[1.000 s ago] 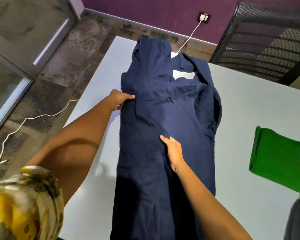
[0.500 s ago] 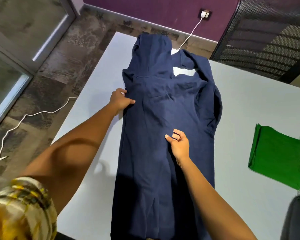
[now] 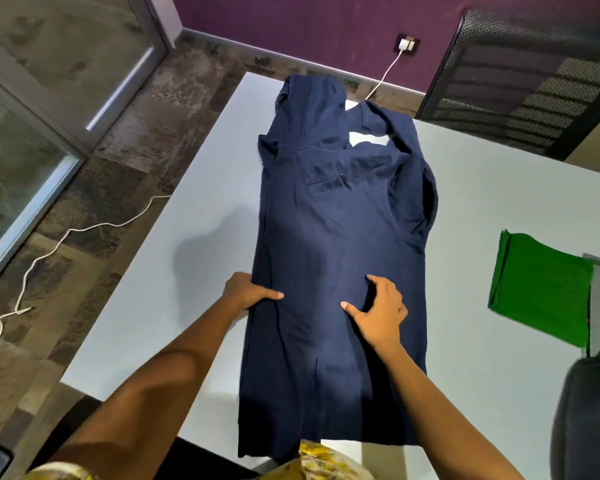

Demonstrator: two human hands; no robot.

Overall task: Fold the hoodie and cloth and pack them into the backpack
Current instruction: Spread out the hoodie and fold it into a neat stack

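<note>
A: Item one, far left: left hand (image 3: 248, 291). State?

B: Resting at the left edge of the hoodie (image 3: 336, 244), thumb laid over the fabric. The other fingers are hidden by the hand and the cloth edge, so whether they pinch it I cannot tell.

A: Item two, the hoodie itself. Position?

B: Navy, laid lengthwise on the white table (image 3: 174, 271), hood at the far end, hem at the near edge. It looks already narrowed into a long strip, with one sleeve bunched along its right side.

A: Item three: right hand (image 3: 378, 306).

B: On the middle of the strip, fingers spread and slightly curled, pressing down rather than gripping anything.

A: Item four, further right?

B: Green cloth (image 3: 541, 292), already folded flat, lying on the table well apart from the hoodie. At the lower right edge, a dark rounded shape (image 3: 586, 417), possibly the backpack; too cropped to confirm.

A: Step in hand?

B: Judged as folding the hoodie: smoothing and squaring the long strip.

A: Next move requires?

B: Probably a crosswise fold, bringing hem towards hood or hood towards hem. That calls for both hands to take a firm hold of one end and keep the edges aligned, tucking the loose sleeve so it stays inside.
</note>
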